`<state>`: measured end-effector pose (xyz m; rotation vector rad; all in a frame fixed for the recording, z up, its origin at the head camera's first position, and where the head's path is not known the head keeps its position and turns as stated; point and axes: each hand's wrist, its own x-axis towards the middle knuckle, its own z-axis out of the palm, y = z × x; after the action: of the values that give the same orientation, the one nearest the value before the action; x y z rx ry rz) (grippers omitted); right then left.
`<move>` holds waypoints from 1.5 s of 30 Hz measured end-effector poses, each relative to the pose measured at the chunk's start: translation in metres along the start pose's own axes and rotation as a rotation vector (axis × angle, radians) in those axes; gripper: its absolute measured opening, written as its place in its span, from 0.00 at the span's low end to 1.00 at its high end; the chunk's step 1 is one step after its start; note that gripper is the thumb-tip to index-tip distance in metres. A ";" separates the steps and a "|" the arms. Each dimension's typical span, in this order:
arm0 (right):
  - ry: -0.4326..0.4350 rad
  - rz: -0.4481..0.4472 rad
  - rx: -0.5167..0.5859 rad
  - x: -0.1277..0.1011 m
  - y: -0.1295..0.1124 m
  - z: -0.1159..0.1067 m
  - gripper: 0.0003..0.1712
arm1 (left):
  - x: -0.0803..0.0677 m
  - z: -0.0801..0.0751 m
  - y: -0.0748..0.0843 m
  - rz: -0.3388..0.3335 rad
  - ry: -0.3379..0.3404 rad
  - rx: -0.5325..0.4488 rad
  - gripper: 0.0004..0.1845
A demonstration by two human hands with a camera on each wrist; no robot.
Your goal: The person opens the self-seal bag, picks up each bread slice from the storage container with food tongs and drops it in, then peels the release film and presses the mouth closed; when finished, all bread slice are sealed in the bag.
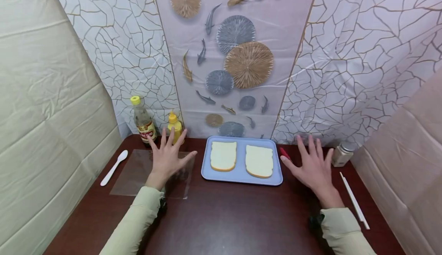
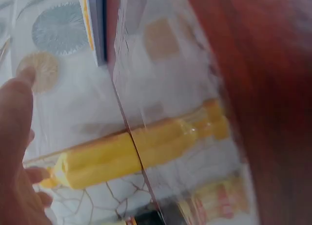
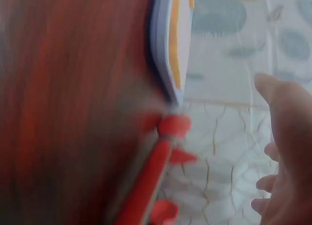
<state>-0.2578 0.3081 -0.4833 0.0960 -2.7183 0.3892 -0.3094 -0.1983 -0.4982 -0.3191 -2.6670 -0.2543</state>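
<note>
A person is holding both hands above the table (image 1: 235, 220), the left hand (image 1: 167, 160) and the right hand (image 1: 312, 168) spreading their fingers wide and gripping nothing. The left hand is hovering over one clear plastic sheet (image 1: 134, 178), which is lying flat near the table's left edge, perhaps so that it keeps smooth. The right hand is hovering just beside one red object (image 1: 284, 153), partly hidden and hard to identify, by the tray's right edge. One blue tray (image 1: 240, 166) is lying at the middle of the table's far edge, seemingly so that both hands can reach it equally; it is carrying two slices of bread (image 1: 223, 155), set apart, probably to keep each one separate. Two bottles are standing toward the far left corner, one dark sauce bottle (image 1: 144, 122) and one yellow bottle (image 1: 175, 125), likely upright against spilling. One jar (image 1: 343, 155) is standing near the far right corner. One white spoon (image 1: 113, 169) is lying along the left edge and two white chopsticks (image 1: 353, 200) along the right, apparently keeping the middle free.
</note>
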 end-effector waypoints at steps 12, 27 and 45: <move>-0.010 -0.450 0.312 -0.016 -0.101 0.053 0.40 | -0.040 -0.001 -0.045 0.127 -0.301 -0.338 0.26; -0.626 -0.604 0.294 -0.019 -0.268 0.093 0.34 | -0.049 -0.008 -0.051 0.140 -0.425 -0.378 0.23; -0.666 -0.591 0.199 -0.014 -0.290 0.110 0.41 | -0.043 -0.005 -0.056 0.113 -0.286 -0.372 0.07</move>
<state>-0.2502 -0.0013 -0.5118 1.2468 -3.0591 0.5077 -0.2849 -0.2608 -0.5202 -0.6635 -2.8564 -0.7207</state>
